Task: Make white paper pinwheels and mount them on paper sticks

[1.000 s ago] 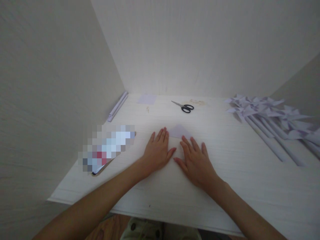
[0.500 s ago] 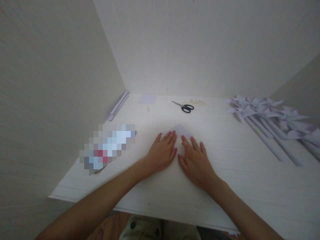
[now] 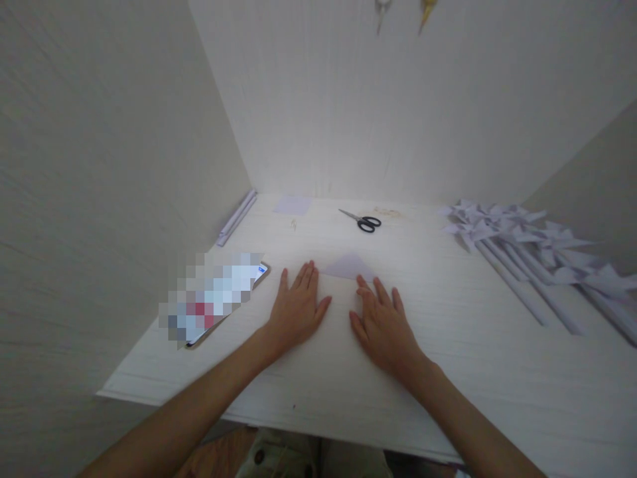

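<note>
Both the left hand (image 3: 297,307) and the right hand (image 3: 384,324) lie flat and open on the table (image 3: 448,345), gripping nothing, fingertips flanking the folded lilac paper (image 3: 348,267) apparently to flatten its crease.

Both hands lie flat, palms down, on the white table (image 3: 448,345). The left hand (image 3: 297,307) sits just left of a folded pale-purple paper (image 3: 348,267); the right hand (image 3: 384,325) has its fingertips at the paper's near right corner. Scissors (image 3: 362,220) lie farther back, paper pinwheels (image 3: 527,242) far right, a phone (image 3: 219,302) left.
</note>
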A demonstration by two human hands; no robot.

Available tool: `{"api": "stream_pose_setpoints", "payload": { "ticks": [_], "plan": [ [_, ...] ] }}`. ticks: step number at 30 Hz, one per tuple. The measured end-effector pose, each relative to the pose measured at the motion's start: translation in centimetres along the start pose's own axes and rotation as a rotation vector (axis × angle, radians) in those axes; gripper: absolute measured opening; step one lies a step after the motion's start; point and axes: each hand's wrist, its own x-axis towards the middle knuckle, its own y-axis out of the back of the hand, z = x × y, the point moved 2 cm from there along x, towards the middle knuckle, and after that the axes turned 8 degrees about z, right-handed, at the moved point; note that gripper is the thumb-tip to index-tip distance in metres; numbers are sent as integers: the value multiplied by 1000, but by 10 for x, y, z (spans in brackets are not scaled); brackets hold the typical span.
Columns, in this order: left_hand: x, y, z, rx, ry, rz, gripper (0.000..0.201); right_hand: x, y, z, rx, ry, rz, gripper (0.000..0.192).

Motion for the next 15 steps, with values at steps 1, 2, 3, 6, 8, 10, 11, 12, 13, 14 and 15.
{"api": "stream_pose_setpoints", "payload": {
  "ticks": [1,2,3,6,8,10,11,12,13,14,15],
  "plan": [
    [0,0,0,-4,3,9,56,0,0,0,1,-3,1,42],
    [0,0,1,-18,-16,16,57,0,0,0,1,-4,0,42],
    [1,1,2,-41,-56,19,57,0,0,0,1,-7,-1,42],
    [3,1,5,-139,-231,-19,54,1,0,0,5,-8,-8,42],
    [5,0,6,-180,-280,-56,53,0,0,0,8,-8,-11,42],
    [5,0,5,-196,-274,-68,52,1,-1,0,15,-3,-7,44],
    [6,0,5,-201,-267,-68,52,2,-2,0,22,9,-5,47],
    [6,0,5,-205,-265,-68,52,3,-3,-2,33,30,-4,50],
    [6,0,4,-209,-264,-69,52,5,-4,-3,47,57,-3,53],
    [7,0,4,-212,-264,-72,52,7,-5,-5,64,87,-2,55],
    [7,0,4,-215,-263,-75,52,9,-6,-6,83,115,-1,56]
  ]
}}
